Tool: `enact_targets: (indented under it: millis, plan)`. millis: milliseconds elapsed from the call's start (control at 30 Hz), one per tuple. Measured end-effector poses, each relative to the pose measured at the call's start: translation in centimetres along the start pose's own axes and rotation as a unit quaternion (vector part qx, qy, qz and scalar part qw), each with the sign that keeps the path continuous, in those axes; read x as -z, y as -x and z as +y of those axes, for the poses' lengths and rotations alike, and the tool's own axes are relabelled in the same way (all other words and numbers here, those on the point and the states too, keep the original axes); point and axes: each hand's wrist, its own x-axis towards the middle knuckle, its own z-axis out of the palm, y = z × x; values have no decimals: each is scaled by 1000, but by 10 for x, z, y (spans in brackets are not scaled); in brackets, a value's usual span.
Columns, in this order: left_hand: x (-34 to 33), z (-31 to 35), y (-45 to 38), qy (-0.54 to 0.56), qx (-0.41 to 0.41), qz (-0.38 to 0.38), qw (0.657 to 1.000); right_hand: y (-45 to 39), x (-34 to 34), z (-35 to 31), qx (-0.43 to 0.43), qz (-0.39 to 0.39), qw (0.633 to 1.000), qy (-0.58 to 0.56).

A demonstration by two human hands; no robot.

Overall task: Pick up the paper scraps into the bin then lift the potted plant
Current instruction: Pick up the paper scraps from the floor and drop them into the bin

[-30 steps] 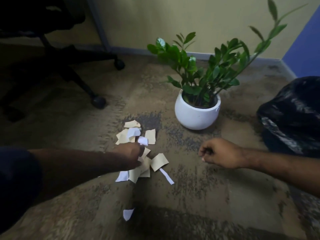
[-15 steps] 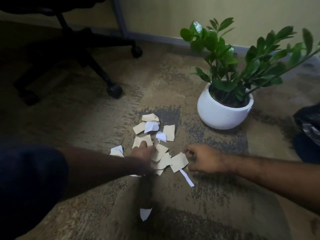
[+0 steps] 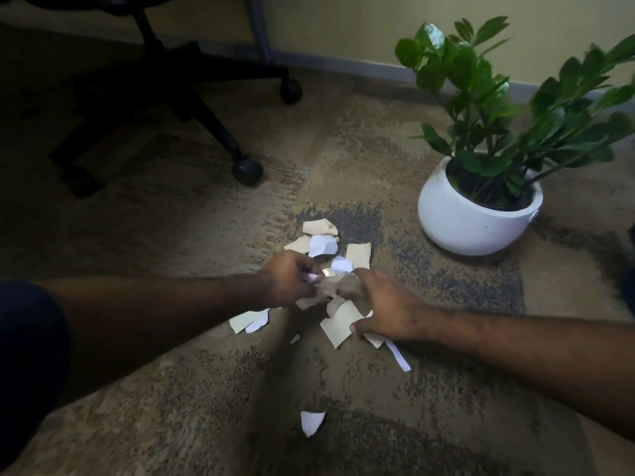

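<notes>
Several tan and white paper scraps [image 3: 323, 240] lie in a loose pile on the carpet. My left hand [image 3: 287, 278] is closed over scraps at the pile's left side. My right hand [image 3: 385, 305] presses on the scraps from the right, its fingers curled around a bunched tan scrap [image 3: 335, 286] and its thumb on a flat tan scrap [image 3: 338, 326]. One white scrap [image 3: 311, 422] lies alone nearer to me. The potted plant [image 3: 477, 218], green leaves in a round white pot, stands upright to the right of the pile. The bin is almost out of frame at the right edge.
A black office chair base with castors [image 3: 246, 171] stands at the back left. A grey desk leg [image 3: 258, 25] and the wall skirting run along the back. The floor is mottled brown and grey carpet [image 3: 412, 407].
My right hand has slid left onto the pile and met my left hand, bunching scraps between them. The view has shifted left, so the dark bin has slipped off the right edge.
</notes>
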Motion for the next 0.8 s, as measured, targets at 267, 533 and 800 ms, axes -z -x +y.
enact_targets:
  millis: [267,533,800]
  plan:
    - [26,-5,-10,60,53,48,996,-6,-31,-6,-95,-37,995,17]
    - [24,-3,-13,116,69,48,990,-12,-63,-35,59,-38,992,104]
    - [17,2,-13,99,69,49,991,-6,-29,-10,68,-59,995,41]
